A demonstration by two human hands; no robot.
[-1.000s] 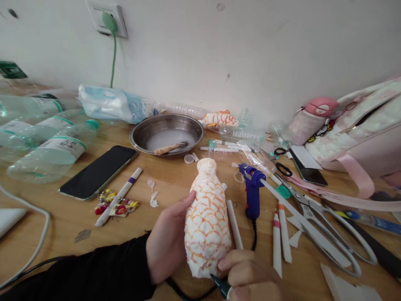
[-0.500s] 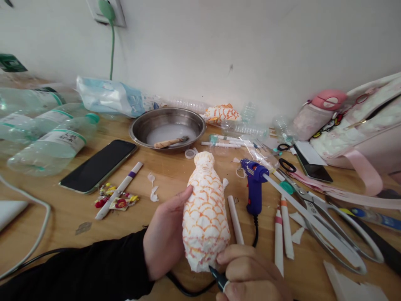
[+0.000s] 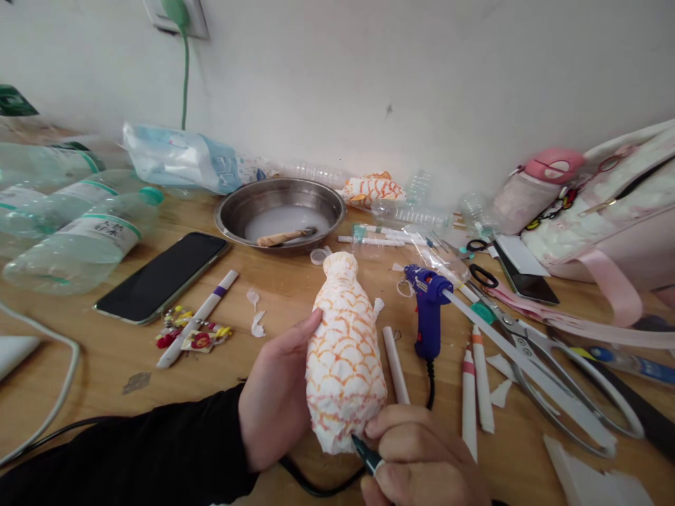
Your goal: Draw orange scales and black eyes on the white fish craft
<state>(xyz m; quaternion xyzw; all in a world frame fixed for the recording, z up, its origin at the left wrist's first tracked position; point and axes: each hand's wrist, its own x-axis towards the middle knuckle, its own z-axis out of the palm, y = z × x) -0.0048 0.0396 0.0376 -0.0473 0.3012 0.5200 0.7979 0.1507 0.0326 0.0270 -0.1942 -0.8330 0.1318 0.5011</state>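
A bottle-shaped form covered in white paper [image 3: 348, 358], drawn over with orange scale-like arcs, is tilted with its narrow neck pointing away from me. My left hand [image 3: 279, 393] grips its left side, thumb on top and the other fingers hidden beneath. In my right hand [image 3: 422, 453] is a marker with a dark tip [image 3: 366, 453]. That tip touches, or nearly touches, the near end of the form, where reddish marks show. My right fingers also rest by the form's lower right edge. A white marker [image 3: 395, 365] lies just right of the form.
A metal bowl [image 3: 280, 242] holds cloudy liquid and a wooden-handled brush. On the right lie a blue glue gun [image 3: 428, 309], large scissors [image 3: 532, 358] and markers [image 3: 469, 404]. A phone [image 3: 163, 277] and plastic bottles [image 3: 79, 242] are on the left. A pink bag [image 3: 606, 225] stands at right.
The view has shifted very slightly, moving the table items a little to the left. Both hands keep their hold, and the marker tip stays at the form's near end.
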